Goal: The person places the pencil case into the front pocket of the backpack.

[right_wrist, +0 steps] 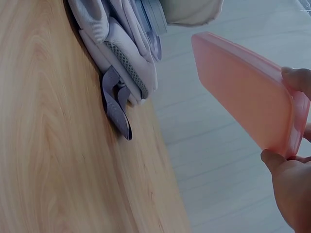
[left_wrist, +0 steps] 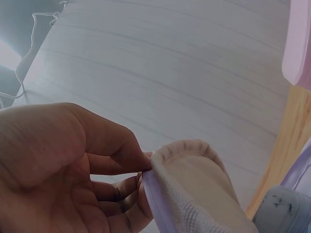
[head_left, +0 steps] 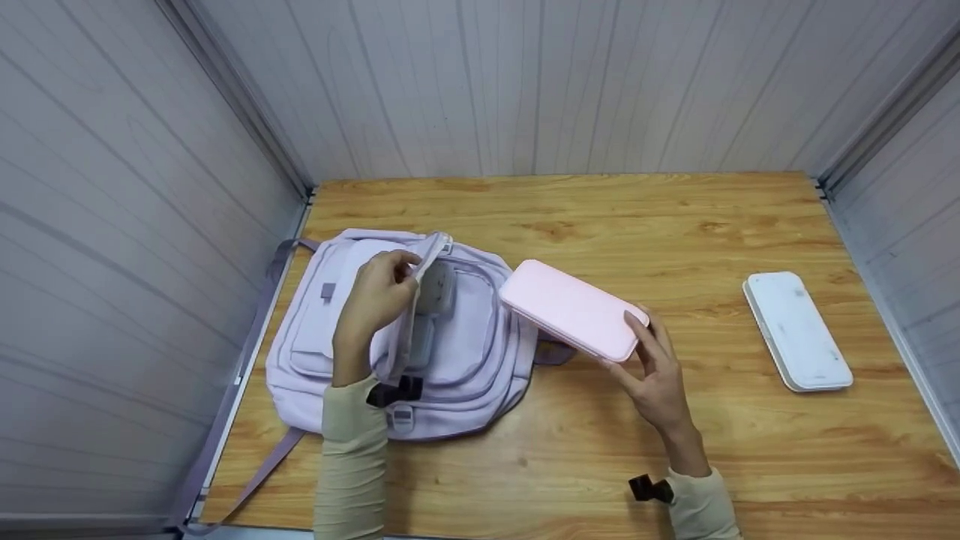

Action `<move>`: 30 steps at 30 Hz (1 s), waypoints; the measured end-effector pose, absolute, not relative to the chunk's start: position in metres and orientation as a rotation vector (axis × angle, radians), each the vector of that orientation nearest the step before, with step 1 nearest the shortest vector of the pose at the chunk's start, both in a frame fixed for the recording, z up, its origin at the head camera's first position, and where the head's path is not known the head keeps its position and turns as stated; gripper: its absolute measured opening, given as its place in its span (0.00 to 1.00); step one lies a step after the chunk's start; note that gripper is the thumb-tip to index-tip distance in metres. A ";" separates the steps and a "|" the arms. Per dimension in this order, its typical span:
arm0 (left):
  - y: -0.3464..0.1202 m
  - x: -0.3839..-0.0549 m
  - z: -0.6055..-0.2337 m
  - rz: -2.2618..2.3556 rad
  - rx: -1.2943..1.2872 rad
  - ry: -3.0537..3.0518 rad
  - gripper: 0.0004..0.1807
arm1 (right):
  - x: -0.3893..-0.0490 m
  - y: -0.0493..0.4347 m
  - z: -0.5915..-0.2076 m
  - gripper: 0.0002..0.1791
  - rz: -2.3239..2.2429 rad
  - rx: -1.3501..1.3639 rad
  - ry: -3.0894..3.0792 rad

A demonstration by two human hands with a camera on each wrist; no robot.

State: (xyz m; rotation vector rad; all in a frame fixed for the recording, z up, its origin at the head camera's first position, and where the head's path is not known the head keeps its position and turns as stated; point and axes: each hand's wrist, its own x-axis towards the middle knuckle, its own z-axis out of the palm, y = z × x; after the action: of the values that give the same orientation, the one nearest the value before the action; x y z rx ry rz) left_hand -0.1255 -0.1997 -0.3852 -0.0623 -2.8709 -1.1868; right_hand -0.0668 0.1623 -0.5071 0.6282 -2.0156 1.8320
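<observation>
A lilac backpack (head_left: 296, 379) lies on its back at the left of the table, its front pocket unzipped. My left hand (head_left: 379, 292) pinches the zipped edge of the pocket flap (left_wrist: 194, 187) between thumb and fingers and holds it up. Inside the pocket sit a greyish box (head_left: 436, 289) and a paler one (head_left: 421, 341), partly hidden by the flap. My right hand (head_left: 658, 379) grips a flat pink case (head_left: 574, 307) by its near right end, thumb on one side and fingers on the other. The case is raised and tilted, its far end close to the backpack's right side.
A white case (head_left: 799, 330) of similar shape lies on the wooden table (head_left: 600, 465) at the right. Loose straps (head_left: 259, 480) trail from the backpack toward the left edge. Pale panel walls (head_left: 525, 90) enclose the back and both sides.
</observation>
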 end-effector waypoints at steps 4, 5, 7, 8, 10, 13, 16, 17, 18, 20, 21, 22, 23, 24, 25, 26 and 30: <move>-0.199 -0.125 -0.386 -1.193 -0.054 -2.872 0.19 | -0.066 0.156 -0.507 0.39 1.862 0.640 -2.033; -0.199 -0.125 -0.386 -1.195 -0.050 -2.872 0.19 | -0.065 0.154 -0.507 0.39 1.866 0.647 -2.037; -0.199 -0.125 -0.386 -1.190 -0.051 -2.871 0.19 | -0.064 0.150 -0.506 0.39 1.870 0.663 -2.044; -0.199 -0.125 -0.386 -1.187 -0.051 -2.869 0.19 | -0.064 0.148 -0.506 0.39 1.867 0.683 -2.045; -0.198 -0.125 -0.386 -1.183 -0.056 -2.865 0.19 | -0.064 0.144 -0.506 0.38 1.871 0.704 -2.058; -0.198 -0.125 -0.386 -1.174 -0.063 -2.859 0.19 | -0.064 0.136 -0.506 0.37 1.873 0.731 -2.079; -0.198 -0.125 -0.386 -1.168 -0.068 -2.862 0.19 | -0.062 0.128 -0.508 0.36 1.885 0.742 -2.106; -0.198 -0.125 -0.385 -1.167 -0.069 -2.864 0.19 | -0.061 0.125 -0.510 0.37 1.871 0.751 -2.116; -0.198 -0.125 -0.386 -1.166 -0.070 -2.866 0.19 | -0.061 0.123 -0.511 0.37 1.869 0.756 -2.125; -0.198 -0.125 -0.386 -1.170 -0.071 -2.872 0.19 | -0.061 0.118 -0.519 0.37 1.863 0.769 -2.138; -0.198 -0.125 -0.385 -1.175 -0.071 -2.875 0.19 | -0.062 0.116 -0.523 0.38 1.855 0.782 -2.141; -0.198 -0.125 -0.385 -1.180 -0.072 -2.876 0.20 | -0.063 0.114 -0.527 0.38 1.854 0.793 -2.144; -0.198 -0.125 -0.385 -1.184 -0.072 -2.876 0.20 | -0.064 0.112 -0.531 0.39 1.849 0.809 -2.145; -0.198 -0.126 -0.386 -1.189 -0.074 -2.874 0.20 | -0.065 0.111 -0.536 0.39 1.854 0.822 -2.147; -0.198 -0.126 -0.386 -1.194 -0.076 -2.873 0.20 | -0.066 0.109 -0.539 0.39 1.859 0.837 -2.142; -0.198 -0.126 -0.386 -1.197 -0.078 -2.872 0.20 | -0.067 0.107 -0.541 0.39 1.865 0.852 -2.140; -0.198 -0.126 -0.387 -1.202 -0.077 -2.871 0.20 | -0.068 0.098 -0.543 0.38 1.863 0.888 -2.143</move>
State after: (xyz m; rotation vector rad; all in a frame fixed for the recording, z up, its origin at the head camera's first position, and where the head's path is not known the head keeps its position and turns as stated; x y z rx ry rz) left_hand -0.1256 -0.1976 -0.3866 -0.0771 -2.8706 -1.2019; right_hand -0.0679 0.0976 -0.5429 0.8885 -2.1426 1.8631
